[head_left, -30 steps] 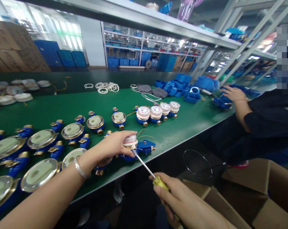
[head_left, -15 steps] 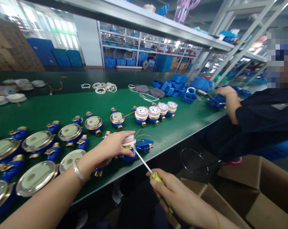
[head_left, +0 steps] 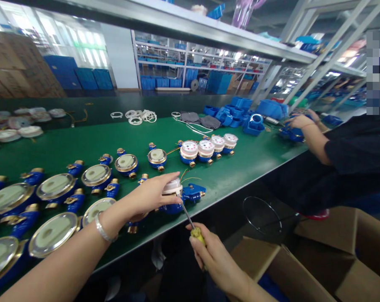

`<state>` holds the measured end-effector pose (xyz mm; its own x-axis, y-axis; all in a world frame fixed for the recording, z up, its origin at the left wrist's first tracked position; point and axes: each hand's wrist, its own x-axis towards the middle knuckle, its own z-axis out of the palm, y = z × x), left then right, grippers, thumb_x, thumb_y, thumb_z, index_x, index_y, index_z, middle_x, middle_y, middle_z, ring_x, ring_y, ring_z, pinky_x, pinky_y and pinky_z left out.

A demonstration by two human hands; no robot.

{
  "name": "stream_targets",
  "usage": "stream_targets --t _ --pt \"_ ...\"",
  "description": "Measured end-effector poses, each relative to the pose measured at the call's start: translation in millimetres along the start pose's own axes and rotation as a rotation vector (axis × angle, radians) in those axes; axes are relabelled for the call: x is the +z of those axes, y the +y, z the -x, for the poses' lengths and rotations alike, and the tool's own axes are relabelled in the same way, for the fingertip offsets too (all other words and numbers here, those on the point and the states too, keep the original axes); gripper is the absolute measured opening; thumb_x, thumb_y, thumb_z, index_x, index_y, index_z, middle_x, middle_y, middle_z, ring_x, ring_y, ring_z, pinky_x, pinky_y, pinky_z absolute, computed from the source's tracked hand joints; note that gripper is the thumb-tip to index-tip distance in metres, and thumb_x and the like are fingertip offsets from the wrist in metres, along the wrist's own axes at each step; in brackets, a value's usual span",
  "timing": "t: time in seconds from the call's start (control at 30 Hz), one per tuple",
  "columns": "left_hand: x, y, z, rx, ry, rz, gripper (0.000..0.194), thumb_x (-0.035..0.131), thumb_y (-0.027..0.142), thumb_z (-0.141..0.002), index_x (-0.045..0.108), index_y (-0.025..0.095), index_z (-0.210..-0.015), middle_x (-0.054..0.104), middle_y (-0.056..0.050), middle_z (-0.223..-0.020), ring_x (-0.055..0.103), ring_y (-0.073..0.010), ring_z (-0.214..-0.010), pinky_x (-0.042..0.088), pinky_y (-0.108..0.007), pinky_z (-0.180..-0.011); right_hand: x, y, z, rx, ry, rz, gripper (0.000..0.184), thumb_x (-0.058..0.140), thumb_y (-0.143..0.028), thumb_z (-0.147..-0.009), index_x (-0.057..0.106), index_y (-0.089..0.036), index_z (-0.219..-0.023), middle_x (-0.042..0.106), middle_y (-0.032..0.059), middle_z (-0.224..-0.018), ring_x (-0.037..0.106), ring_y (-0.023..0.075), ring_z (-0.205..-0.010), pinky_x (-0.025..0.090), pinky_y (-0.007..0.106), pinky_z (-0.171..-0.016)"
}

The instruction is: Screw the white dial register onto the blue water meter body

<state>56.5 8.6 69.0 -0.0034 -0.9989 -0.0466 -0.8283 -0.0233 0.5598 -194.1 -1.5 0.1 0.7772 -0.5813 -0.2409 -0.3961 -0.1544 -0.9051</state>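
My left hand [head_left: 150,195] grips a blue water meter [head_left: 185,197] near the front edge of the green bench [head_left: 246,163], fingers around its white register top. My right hand [head_left: 213,256] holds a yellow-handled screwdriver [head_left: 190,220] below the bench edge. Its metal tip touches the meter just under the white top. The meter's blue lid sticks out to the right. A silver bracelet sits on my left wrist.
Rows of blue meters with brass rings [head_left: 97,174] lie left of my hand. Several meters with white dials [head_left: 205,149] stand behind. White rings [head_left: 139,115], blue housings [head_left: 240,111] and grey cloths sit further back. A co-worker's hand [head_left: 298,121] works at right. Cardboard boxes [head_left: 334,256] stand below.
My right hand has moved up and left, closer to the meter, so the screwdriver stands steeper. My left hand keeps its hold. The co-worker's hand shifted a little.
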Motion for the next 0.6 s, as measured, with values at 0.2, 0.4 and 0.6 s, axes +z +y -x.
stream_targets --t 0.2,0.4,0.6 --pt "5.0 -14 4 0.129 0.017 -0.066 0.053 0.047 0.047 -0.096 0.043 0.023 -0.143 0.044 -0.004 -0.150 0.045 -0.0207 -0.135 0.033 -0.034 -0.115 -13 -9 11 0.102 -0.057 -0.201 0.048 0.041 -0.052 -0.096 0.043 -0.015 -0.126 0.045 -0.0068 -0.067 0.045 0.0074 -0.049 0.037 0.020 -0.047" --pt "8.9 -16 2 0.172 0.056 -0.141 0.051 0.036 0.045 -0.100 0.044 0.018 -0.142 0.049 -0.007 -0.147 0.047 -0.0197 -0.134 0.035 -0.035 -0.114 -18 -9 20 0.074 -0.014 0.056 0.040 0.040 -0.047 -0.098 0.050 -0.018 -0.124 0.053 -0.0022 -0.069 0.052 0.0118 -0.060 0.044 0.025 -0.062" --pt "8.3 -12 3 0.198 0.081 -0.197 0.051 0.035 0.046 -0.101 0.047 0.017 -0.140 0.051 -0.007 -0.145 0.051 -0.0194 -0.131 0.038 -0.033 -0.113 -7 1 25 0.032 0.183 -0.103 0.037 0.043 -0.051 -0.096 0.047 -0.020 -0.116 0.048 -0.0061 -0.061 0.049 0.0106 -0.052 0.043 0.025 -0.057"
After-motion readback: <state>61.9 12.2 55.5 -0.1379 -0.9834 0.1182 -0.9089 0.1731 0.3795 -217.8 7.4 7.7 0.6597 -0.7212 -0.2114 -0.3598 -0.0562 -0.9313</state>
